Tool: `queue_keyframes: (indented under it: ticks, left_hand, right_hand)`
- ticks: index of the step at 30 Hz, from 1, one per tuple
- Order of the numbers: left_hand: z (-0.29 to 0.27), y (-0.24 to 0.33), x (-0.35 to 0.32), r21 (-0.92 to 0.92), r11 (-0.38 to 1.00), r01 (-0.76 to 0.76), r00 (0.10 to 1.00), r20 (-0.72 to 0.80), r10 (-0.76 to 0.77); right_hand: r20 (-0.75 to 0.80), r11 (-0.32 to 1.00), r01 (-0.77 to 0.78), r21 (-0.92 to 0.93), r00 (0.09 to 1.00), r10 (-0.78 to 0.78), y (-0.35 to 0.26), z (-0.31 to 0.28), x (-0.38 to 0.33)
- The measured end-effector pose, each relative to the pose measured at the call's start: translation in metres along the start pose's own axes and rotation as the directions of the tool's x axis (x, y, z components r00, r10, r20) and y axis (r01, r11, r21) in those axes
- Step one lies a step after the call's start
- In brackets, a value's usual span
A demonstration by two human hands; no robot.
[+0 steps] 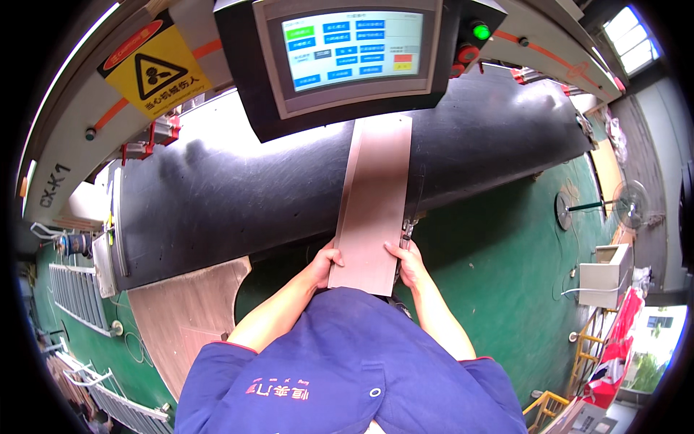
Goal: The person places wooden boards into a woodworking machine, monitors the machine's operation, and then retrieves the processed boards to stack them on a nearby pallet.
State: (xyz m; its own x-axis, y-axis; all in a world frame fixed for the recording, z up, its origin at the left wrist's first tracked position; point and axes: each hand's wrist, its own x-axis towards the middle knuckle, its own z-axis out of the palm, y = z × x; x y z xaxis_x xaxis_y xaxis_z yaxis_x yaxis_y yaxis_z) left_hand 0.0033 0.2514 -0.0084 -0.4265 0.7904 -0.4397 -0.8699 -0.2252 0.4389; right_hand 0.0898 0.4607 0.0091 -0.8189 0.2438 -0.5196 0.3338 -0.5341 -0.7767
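Observation:
A long, light brown wooden board [374, 195] lies lengthwise away from me, its far part resting on the black machine table [253, 195]. The near end sticks out past the table's edge, close to my body. My left hand [326, 265] grips the board's left edge near that end, thumb on top and fingers hidden underneath. On the opposite edge, my right hand [407, 262] holds it the same way, thumb over the face. The board's far end passes beneath the control screen [354, 54].
A green-lit button [481, 31] and a red knob [468, 53] sit right of the screen. A yellow warning sign [153, 69] marks the machine beam. A brown wooden panel [191, 304] is at my left; roller racks [79, 293] stand further left. A fan [629, 205] stands at right.

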Motion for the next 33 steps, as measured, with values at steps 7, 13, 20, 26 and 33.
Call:
queue_keyframes:
  ticks: [7, 13, 20, 26, 33]
  left_hand:
    - [0.014, 0.003, 0.056, 0.141, 0.956, 0.256, 0.961, 0.071, -0.267]
    - [0.022, -0.003, 0.069, 0.443, 0.867, 0.228, 0.974, -0.101, -0.204]
    - [-0.018, -0.005, -0.022, 0.334, 0.893, 0.301, 0.936, -0.281, -0.21]
    - [-0.025, -0.021, -0.059, 0.125, 0.974, 0.187, 0.91, -0.396, -0.124]
    - [0.004, -0.021, -0.048, 0.283, 0.942, 0.18, 0.885, -0.466, -0.029]
  right_hand:
    - [-0.147, 0.991, 0.048, 0.122, 0.989, -0.029, -0.006, -0.041, -0.015]
    - [-0.345, 0.939, 0.244, 0.244, 0.926, -0.151, -0.006, -0.076, 0.009]
    - [-0.478, 0.924, 0.327, 0.198, 0.855, -0.2, -0.03, -0.128, 0.087]
    - [-0.571, 0.91, 0.377, 0.17, 0.791, -0.221, -0.065, -0.157, 0.148]
    - [-0.614, 0.971, 0.129, -0.2, 0.756, -0.226, -0.119, -0.12, 0.091]
